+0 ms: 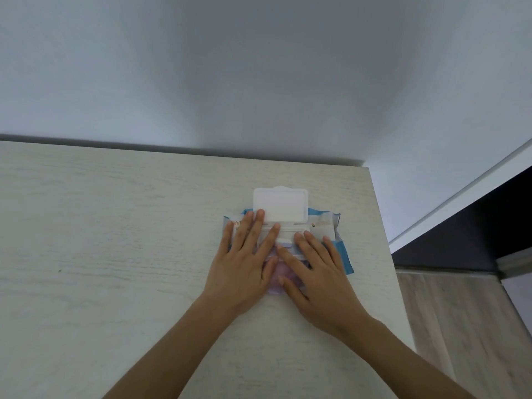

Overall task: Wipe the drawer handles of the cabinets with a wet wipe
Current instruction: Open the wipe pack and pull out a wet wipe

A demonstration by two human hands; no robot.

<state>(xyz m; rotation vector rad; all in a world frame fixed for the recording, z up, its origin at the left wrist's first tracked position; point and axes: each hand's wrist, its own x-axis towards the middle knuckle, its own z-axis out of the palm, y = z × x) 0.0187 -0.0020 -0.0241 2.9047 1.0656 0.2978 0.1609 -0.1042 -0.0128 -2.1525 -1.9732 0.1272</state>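
A blue and white wet-wipe pack [325,224] lies on the pale wood cabinet top [115,240], near its right edge. Its white plastic lid [280,207] is flipped open towards the wall. My left hand [244,263] lies flat on the pack's left half, fingers spread. My right hand [313,272] rests on the right half, with its index finger and thumb at the dispensing opening [283,241]. A bit of white wipe shows there between my two hands. No drawer handles are in view.
A plain white wall [259,82] rises behind the cabinet top. The top's right edge [385,243] drops to a wood-look floor [460,326]. A dark panel with a white frame [475,220] stands at the right.
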